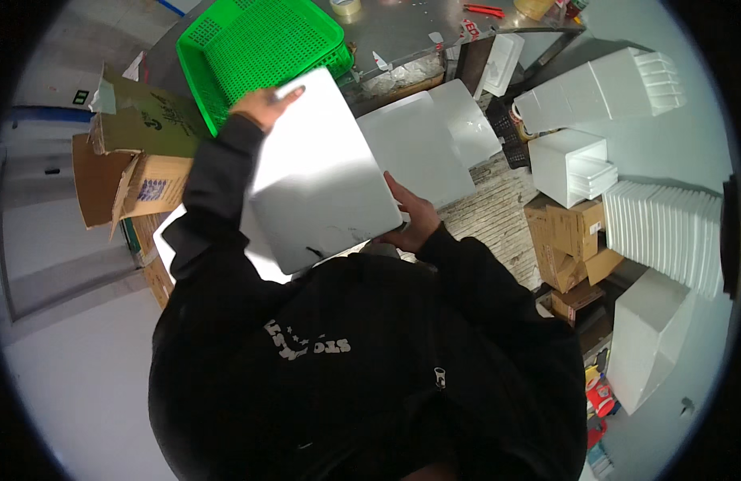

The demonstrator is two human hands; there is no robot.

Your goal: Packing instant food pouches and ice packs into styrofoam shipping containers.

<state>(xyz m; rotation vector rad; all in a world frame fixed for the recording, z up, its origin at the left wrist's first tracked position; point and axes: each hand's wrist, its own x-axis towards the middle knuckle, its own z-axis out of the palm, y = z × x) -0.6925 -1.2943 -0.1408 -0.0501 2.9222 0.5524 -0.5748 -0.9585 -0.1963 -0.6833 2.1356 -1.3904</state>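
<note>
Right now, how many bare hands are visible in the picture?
2: the left hand at the upper left edge of the white rectangular piece, the right hand at its lower right.

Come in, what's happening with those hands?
Left hand, right hand: both on white box. Dark marks toward its near edge. Green basket beyond far end.

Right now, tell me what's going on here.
A person in a black jacket is holding a white rectangular foam-like piece, left hand at its far end, right hand at its right side. Whether it's a box or lid is unclear. A green perforated plastic basket sits on the metal table beyond; white foam boxes are stacked at the right.
</note>
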